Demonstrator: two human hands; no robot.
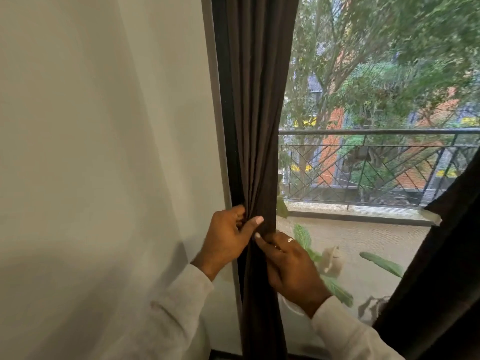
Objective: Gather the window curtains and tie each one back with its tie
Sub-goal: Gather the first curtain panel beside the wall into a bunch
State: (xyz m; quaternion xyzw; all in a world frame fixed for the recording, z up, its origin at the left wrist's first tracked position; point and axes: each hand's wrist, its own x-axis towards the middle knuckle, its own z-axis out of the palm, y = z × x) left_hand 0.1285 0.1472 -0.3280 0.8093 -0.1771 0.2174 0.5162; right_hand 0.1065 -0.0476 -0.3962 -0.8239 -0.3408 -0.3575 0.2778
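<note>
A dark brown curtain (255, 105) hangs bunched into narrow folds at the window's left edge. My left hand (225, 236) grips the bunch from the left, thumb across the front. My right hand (288, 263), with a ring on one finger, wraps round the bunch from the right, just below the left hand. A second dark curtain (446, 255) hangs at the right edge of the view. No tie is visible in the frame.
A pale wall (104, 152) fills the left. Through the screened window (376, 113) lie a balcony railing (376, 131), trees and green plant leaves (337, 289). A strip of tape (432, 216) sticks out by the right curtain.
</note>
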